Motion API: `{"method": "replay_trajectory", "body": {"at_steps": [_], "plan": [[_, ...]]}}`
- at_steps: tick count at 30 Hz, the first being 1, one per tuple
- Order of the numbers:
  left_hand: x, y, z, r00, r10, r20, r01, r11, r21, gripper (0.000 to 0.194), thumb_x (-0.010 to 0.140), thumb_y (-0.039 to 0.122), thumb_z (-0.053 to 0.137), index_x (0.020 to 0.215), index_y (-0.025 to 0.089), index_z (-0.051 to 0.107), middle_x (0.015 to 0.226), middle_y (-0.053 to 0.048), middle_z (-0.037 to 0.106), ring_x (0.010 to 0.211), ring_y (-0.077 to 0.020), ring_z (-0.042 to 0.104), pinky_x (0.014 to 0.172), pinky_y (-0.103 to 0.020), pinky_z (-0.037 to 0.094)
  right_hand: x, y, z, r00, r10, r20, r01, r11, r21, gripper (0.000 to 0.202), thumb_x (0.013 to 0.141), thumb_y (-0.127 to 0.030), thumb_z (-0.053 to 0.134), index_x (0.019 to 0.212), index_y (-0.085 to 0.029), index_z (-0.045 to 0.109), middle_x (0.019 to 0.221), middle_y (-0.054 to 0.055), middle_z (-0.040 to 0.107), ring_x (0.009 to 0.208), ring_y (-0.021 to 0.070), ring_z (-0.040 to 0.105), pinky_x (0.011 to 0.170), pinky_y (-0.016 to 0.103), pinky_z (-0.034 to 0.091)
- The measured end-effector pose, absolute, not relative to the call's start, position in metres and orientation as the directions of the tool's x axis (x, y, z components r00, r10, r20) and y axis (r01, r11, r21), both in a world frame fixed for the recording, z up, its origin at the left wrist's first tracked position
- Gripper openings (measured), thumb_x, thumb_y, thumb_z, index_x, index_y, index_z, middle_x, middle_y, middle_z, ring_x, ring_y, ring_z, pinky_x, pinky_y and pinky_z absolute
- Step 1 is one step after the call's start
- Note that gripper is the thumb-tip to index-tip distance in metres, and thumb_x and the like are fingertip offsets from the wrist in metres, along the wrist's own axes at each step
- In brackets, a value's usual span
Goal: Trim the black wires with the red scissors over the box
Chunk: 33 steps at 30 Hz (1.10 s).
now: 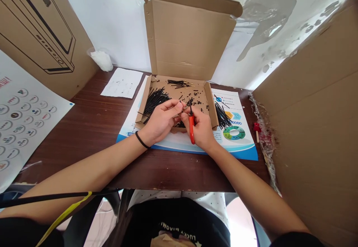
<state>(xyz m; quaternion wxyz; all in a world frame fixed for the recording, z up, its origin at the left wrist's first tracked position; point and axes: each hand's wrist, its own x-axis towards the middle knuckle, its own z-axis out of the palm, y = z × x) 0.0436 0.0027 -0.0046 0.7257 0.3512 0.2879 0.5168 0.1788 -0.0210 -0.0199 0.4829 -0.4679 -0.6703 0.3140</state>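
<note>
Over the front of a shallow open cardboard box (213,105), my two hands meet with fingertips close together. My right hand (200,127) is closed around red-handled wire cutters (191,127), their dark jaws pointing away from me. The thumb and fingers of my left hand (163,122) are pinched beside the jaws; what they hold is too small to make out. In the box, a thick bundle of black wires (156,100) lies at the left. A smaller bunch of black wires with gold-coloured ends (180,84) lies at the back, and short black offcuts (197,98) are scattered about.
Another bunch of black wires (223,116) lies outside the box on the printed poster (248,152). A white paper sheet (121,83) with tiny dark bits is at the left. Large cardboard panels (316,101) stand at both sides. A red-headed stick (256,128) lies at the right.
</note>
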Motion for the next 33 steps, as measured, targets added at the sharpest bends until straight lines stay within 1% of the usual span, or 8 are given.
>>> {"method": "replay_trajectory", "body": {"at_steps": [8, 15, 20, 24, 30, 33], "plan": [[0.0425, 0.0030, -0.0062, 0.316, 0.944, -0.093, -0.538, 0.259, 0.802, 0.026, 0.063, 0.031, 0.088, 0.073, 0.014, 0.070, 0.073, 0.001, 0.063, 0.065, -0.0071, 0.056, 0.060, -0.019, 0.047, 0.1784, -0.0211, -0.0189, -0.108, 0.916, 0.387, 0.340, 0.400, -0.851, 0.017, 0.087, -0.032, 0.059, 0.076, -0.021, 0.051, 0.060, -0.006, 0.047, 0.054, 0.0093, 0.037, 0.054, 0.023, 0.034], [0.0418, 0.0025, -0.0050, 0.320, 0.943, -0.090, -0.544, 0.261, 0.797, 0.021, 0.066, 0.027, 0.085, 0.072, 0.015, 0.069, 0.077, 0.001, 0.062, 0.068, -0.0075, 0.056, 0.062, -0.020, 0.048, 0.1783, -0.0202, -0.0243, -0.098, 0.942, 0.321, 0.334, 0.335, -0.881, 0.019, 0.088, -0.034, 0.059, 0.077, -0.022, 0.050, 0.059, -0.007, 0.042, 0.053, 0.0093, 0.034, 0.053, 0.025, 0.031], [0.0432, 0.0001, -0.0015, 0.295, 0.948, -0.118, -0.553, 0.271, 0.788, 0.016, 0.068, 0.022, 0.081, 0.070, 0.015, 0.067, 0.072, 0.002, 0.060, 0.063, -0.0070, 0.053, 0.059, -0.019, 0.044, 0.1800, -0.0206, -0.0194, -0.183, 0.930, 0.320, 0.304, 0.363, -0.881, 0.025, 0.089, -0.040, 0.060, 0.076, -0.022, 0.048, 0.061, -0.006, 0.046, 0.054, 0.0089, 0.036, 0.054, 0.025, 0.032], [0.0448, 0.0000, 0.0006, 0.258, 0.955, -0.149, -0.563, 0.274, 0.779, 0.014, 0.068, 0.018, 0.079, 0.068, 0.013, 0.066, 0.071, 0.001, 0.060, 0.061, -0.0063, 0.050, 0.058, -0.019, 0.042, 0.1806, -0.0197, -0.0186, -0.217, 0.918, 0.333, 0.272, 0.384, -0.882, 0.024, 0.092, -0.038, 0.055, 0.078, -0.022, 0.045, 0.060, -0.007, 0.042, 0.051, 0.0081, 0.032, 0.051, 0.024, 0.029], [0.0422, 0.0034, 0.0034, 0.188, 0.970, -0.156, -0.543, 0.235, 0.806, 0.012, 0.067, 0.015, 0.079, 0.065, 0.012, 0.068, 0.070, 0.001, 0.060, 0.058, -0.0051, 0.045, 0.060, -0.021, 0.040, 0.1764, -0.0211, -0.0209, -0.165, 0.918, 0.360, 0.286, 0.393, -0.874, 0.030, 0.089, -0.040, 0.060, 0.073, -0.023, 0.040, 0.056, -0.008, 0.036, 0.051, 0.0085, 0.031, 0.050, 0.025, 0.026], [0.0423, 0.0035, 0.0031, 0.168, 0.973, -0.156, -0.539, 0.223, 0.812, 0.012, 0.067, 0.014, 0.078, 0.064, 0.012, 0.067, 0.070, 0.000, 0.060, 0.058, -0.0047, 0.044, 0.059, -0.020, 0.039, 0.1746, -0.0212, -0.0201, -0.154, 0.920, 0.360, 0.284, 0.390, -0.876, 0.032, 0.089, -0.043, 0.060, 0.073, -0.023, 0.041, 0.056, -0.008, 0.037, 0.050, 0.0083, 0.031, 0.049, 0.025, 0.027]]}}
